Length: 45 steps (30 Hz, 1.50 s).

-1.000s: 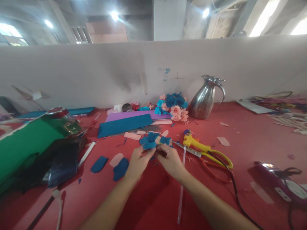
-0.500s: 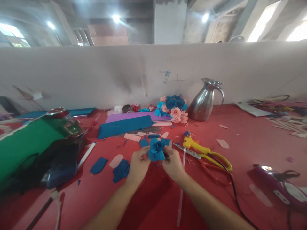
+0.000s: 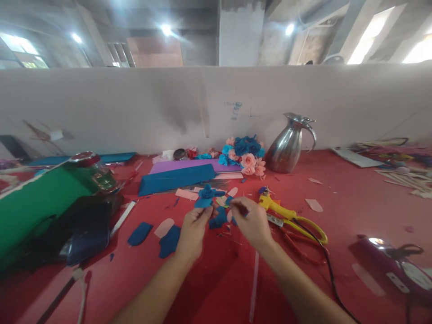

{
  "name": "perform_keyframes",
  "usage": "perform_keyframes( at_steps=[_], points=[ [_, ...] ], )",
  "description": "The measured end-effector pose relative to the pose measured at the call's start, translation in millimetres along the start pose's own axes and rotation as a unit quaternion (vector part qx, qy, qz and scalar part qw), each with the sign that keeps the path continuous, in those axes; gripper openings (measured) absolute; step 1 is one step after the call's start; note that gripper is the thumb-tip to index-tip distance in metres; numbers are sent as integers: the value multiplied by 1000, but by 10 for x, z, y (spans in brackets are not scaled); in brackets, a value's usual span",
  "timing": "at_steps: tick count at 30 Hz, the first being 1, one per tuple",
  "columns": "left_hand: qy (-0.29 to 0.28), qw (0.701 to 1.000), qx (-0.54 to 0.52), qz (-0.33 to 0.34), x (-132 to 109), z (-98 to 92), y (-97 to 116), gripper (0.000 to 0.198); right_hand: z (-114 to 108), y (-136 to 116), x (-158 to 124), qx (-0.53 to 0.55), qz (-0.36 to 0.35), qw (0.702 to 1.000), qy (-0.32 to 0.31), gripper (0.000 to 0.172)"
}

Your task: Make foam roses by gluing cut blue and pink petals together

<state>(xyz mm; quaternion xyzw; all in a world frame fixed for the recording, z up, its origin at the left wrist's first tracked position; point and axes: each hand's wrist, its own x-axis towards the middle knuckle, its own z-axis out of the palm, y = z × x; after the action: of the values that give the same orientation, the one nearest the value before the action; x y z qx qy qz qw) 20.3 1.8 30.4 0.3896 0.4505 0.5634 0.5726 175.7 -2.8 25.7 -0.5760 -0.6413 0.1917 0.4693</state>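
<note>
My left hand [image 3: 195,229] is closed around the base of a blue paper flower [image 3: 206,192], which tilts to the left with its petals facing up and away. To its right, my right hand [image 3: 251,222] is closed, its fingertips pinching a small blue paper petal [image 3: 229,200]. The two hands are a short way apart. On the table below lie a dark blue paper piece [image 3: 218,218] and pink scraps. Beside my right hand rest a yellow glue gun [image 3: 277,207] and scissors with yellow and red handles [image 3: 308,227], partly covered by that hand.
A bunch of blue and pink paper flowers [image 3: 248,155] lies at the back by a steel jug [image 3: 286,146]. Blue paper [image 3: 175,179] lies left of it, with loose petals [image 3: 140,233] nearer. A glass jar [image 3: 97,173], green board [image 3: 43,207] and purple device [image 3: 388,261] flank the table.
The flower has moved left and tilted in my left hand. My right hand has let go of it and shifted right, with a small blue petal at its fingertips.
</note>
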Motion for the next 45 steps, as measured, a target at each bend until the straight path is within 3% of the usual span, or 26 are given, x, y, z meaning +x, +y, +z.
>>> perform_keyframes(
  at_steps=[2, 6, 9, 12, 19, 22, 25, 27, 29, 32, 35, 40, 45],
  points=[
    [-4, 999, -32, -29, 22, -23, -14, 25, -145, 108, 83, -122, 38, 991, 23, 23],
    [-10, 990, -104, -98, 51, -41, -2, 15, -421, 307, 218, -366, 149, 919, -16, 39],
    [-5, 980, -142, -139, 62, -49, 29, 7, -578, 416, 265, -402, 218, 887, -66, 42],
    [-13, 971, -168, -169, 72, -64, 50, 13, -695, 511, 281, -403, 259, 872, -98, 42],
    [5, 949, -224, -223, 100, -64, 62, 16, -766, 579, 282, -414, 252, 859, -166, 40],
    [-4, 947, -232, -224, 114, -72, 63, 17, -748, 545, 280, -417, 224, 868, -149, 39],
    [-3, 948, -230, -221, 126, -99, 50, 15, -758, 531, 284, -403, 199, 892, -55, 38],
    [0, 949, -227, -217, 128, -118, 34, 14, -762, 525, 289, -352, 176, 919, 4, 33],
    [-4, 951, -228, -210, 124, -131, 19, 12, -732, 493, 287, -247, 154, 957, 23, 25],
    [-18, 951, -229, -205, 110, -130, 12, 12, -597, 358, 243, -28, 155, 987, -28, 41],
    [-19, 953, -220, -209, 100, -113, 25, 14, -417, 160, 162, 124, 148, 976, -100, 49],
    [-8, 953, -215, -212, 102, -92, 41, 13, -236, -12, 66, 125, 108, 975, -151, 55],
    [8, 958, -195, -208, 77, -94, 50, 12, -181, -8, 20, 84, 81, 985, -126, 54]
  ],
)
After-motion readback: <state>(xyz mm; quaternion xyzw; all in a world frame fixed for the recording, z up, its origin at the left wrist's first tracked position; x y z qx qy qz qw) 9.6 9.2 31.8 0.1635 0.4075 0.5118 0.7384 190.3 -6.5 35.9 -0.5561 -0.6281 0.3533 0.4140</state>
